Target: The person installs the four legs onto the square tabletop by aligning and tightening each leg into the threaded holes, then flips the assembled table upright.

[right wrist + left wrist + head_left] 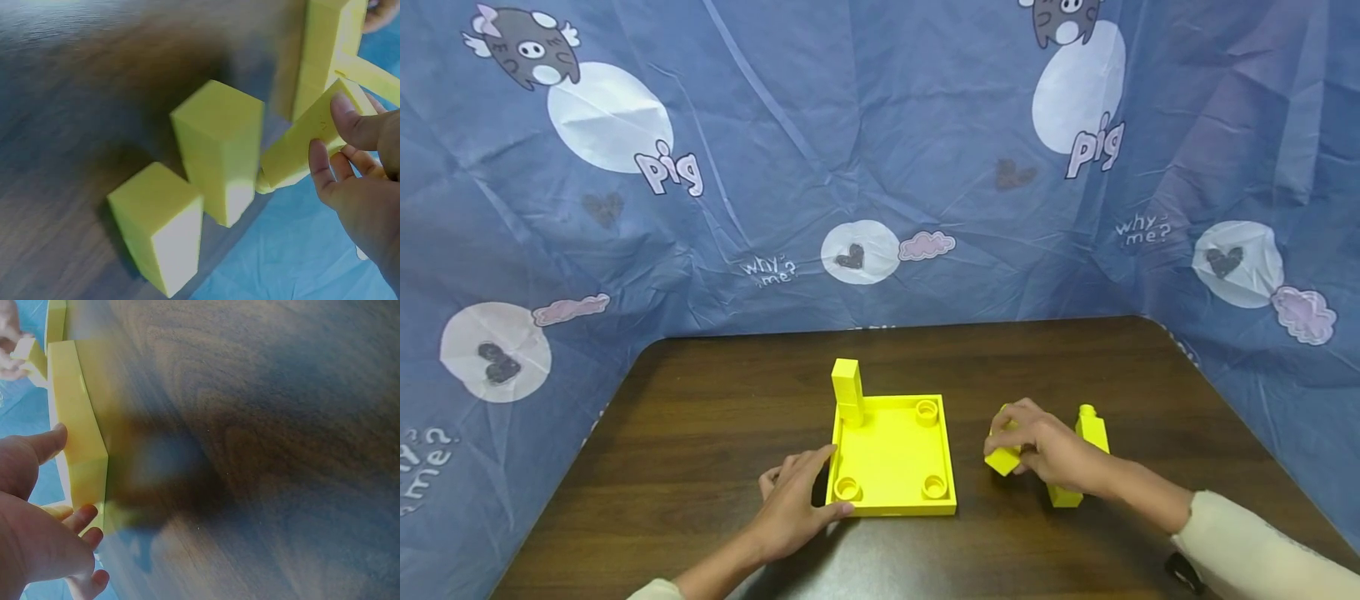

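A square yellow tray-like base [893, 510] with a low rim lies on the table. Round sockets [927, 412] show in three corners, and a yellow post [847, 387] stands upright at the far left corner. My left hand [793, 508] holds the base's near left corner, thumb on the front rim [78, 406] and fingers at the left side. To the right of the base, my right hand [1048, 446] pinches a loose yellow square post [306, 134] between thumb and fingers. That post is tilted, its round peg end pointing away from the palm.
Two more yellow posts lie by my right hand: one [1092, 428] with its peg facing the far side, the other [1064, 497] partly hidden under the wrist. The brown wooden table [700, 400] ends at a blue printed cloth [865, 167] behind.
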Available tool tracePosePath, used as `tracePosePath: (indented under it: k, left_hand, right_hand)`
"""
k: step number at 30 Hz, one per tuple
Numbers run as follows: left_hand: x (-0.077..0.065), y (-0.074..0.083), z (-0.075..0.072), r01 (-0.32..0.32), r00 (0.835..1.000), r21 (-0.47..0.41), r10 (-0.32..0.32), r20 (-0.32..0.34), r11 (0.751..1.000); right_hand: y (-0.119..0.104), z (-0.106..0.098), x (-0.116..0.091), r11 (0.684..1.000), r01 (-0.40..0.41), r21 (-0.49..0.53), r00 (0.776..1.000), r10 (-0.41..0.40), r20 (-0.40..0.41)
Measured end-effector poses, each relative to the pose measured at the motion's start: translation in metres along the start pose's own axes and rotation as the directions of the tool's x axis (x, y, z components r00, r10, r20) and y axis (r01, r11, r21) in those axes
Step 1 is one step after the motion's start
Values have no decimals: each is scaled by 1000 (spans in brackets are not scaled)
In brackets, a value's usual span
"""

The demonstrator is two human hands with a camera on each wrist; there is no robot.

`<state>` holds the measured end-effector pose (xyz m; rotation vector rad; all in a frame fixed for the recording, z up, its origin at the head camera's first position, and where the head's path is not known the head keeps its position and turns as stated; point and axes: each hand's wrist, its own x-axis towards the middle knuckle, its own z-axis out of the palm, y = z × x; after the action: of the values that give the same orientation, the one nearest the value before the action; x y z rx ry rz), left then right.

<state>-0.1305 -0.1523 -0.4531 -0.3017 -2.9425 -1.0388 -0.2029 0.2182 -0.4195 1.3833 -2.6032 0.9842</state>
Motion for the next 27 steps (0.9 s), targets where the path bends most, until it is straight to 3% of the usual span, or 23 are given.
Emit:
tracePosePath:
  k: [4, 9, 19, 27]
  left_hand:
    - [0, -1, 1, 4, 1000, 0, -4, 0, 1000]
    - [0, -1, 1, 3, 1000, -1, -3, 1, 1000]
    - [1, 0, 1, 7, 1000, 6, -7, 3, 1000]
    - [1, -1, 1, 3, 1000, 1, -3, 1, 1000]
  right_hand:
    - [-5, -10, 7, 986, -131, 108, 991, 134, -22]
    - [-9, -21, 12, 941, -257, 219, 960, 275, -55]
    - [-15, -34, 20, 849, -359, 388, 912, 408, -49]
    - [-15, -34, 34, 829, -377, 412, 895, 441, -68]
